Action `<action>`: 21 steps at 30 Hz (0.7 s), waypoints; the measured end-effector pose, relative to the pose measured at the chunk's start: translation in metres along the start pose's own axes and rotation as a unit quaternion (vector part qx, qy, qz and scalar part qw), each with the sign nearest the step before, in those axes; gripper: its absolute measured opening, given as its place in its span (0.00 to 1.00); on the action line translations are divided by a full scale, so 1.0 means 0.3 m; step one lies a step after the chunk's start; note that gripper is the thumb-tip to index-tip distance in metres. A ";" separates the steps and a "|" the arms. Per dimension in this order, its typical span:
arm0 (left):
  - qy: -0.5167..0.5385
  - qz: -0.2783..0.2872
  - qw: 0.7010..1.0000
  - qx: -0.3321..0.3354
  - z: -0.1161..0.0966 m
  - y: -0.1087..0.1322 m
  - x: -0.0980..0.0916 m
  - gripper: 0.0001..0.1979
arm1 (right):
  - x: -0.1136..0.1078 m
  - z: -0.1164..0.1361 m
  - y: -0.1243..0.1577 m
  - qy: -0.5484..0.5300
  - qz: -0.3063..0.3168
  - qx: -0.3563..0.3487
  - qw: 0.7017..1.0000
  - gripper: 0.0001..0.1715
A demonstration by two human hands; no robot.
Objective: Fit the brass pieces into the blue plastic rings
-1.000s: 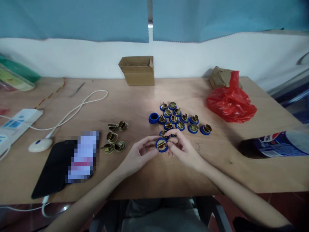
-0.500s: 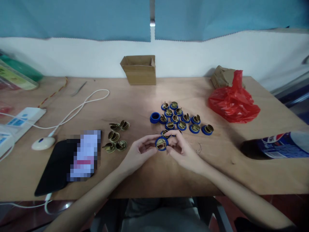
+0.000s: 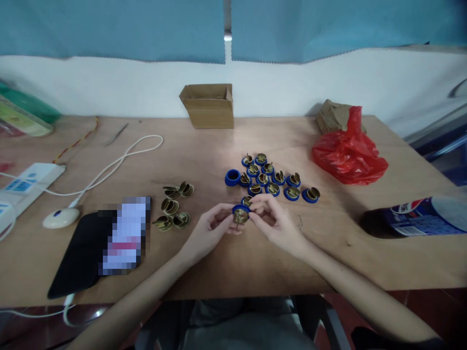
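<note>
Both hands met over the table's point(image 3: 226, 272) near edge, the left hand point(image 3: 209, 228) and right hand point(image 3: 275, 223) pinching one blue ring point(image 3: 241, 213) with a brass piece in it. The step looked like seating brass into ring; the next move would call for firm, even thumb pressure. Finished rings point(image 3: 272, 177) lay just beyond, loose brass pieces point(image 3: 173, 206) to the left. The open box point(image 3: 207, 104) hid its contents; the red bag point(image 3: 348, 153) was bunched shut.

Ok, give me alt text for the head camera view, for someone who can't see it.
Both hands, left hand and right hand, hold one blue ring with a brass insert above a wooden table. Finished blue-and-brass pieces cluster behind; loose brass inserts lie to the left.
</note>
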State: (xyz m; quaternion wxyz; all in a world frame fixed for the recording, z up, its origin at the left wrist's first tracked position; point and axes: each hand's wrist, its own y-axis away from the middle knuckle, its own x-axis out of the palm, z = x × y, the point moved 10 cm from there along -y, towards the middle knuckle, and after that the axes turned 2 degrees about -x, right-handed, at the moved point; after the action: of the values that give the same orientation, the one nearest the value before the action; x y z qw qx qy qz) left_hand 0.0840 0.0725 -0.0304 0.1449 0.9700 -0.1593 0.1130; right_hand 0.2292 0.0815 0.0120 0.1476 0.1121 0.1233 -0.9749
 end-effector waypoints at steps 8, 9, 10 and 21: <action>-0.028 0.013 0.999 0.012 0.009 -0.005 0.007 0.20 | 0.014 0.063 0.004 0.062 0.018 -0.062 0.996 0.08; -0.038 0.008 0.999 0.027 0.005 -0.006 0.002 0.21 | 0.023 0.074 0.007 0.065 0.027 -0.072 0.995 0.09; -0.048 0.002 0.998 0.040 0.001 -0.007 -0.005 0.21 | 0.033 0.082 0.010 0.065 0.039 -0.078 0.994 0.11; -0.051 0.018 0.998 0.042 0.022 -0.010 0.008 0.20 | -0.120 0.086 -0.021 0.011 -0.084 -0.047 0.995 0.03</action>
State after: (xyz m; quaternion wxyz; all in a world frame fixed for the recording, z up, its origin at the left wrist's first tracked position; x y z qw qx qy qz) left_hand 0.0884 0.0726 -0.0366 0.0934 0.9768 -0.1786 0.0721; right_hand 0.2560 0.0897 0.0470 0.0692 0.1049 0.1794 -0.9757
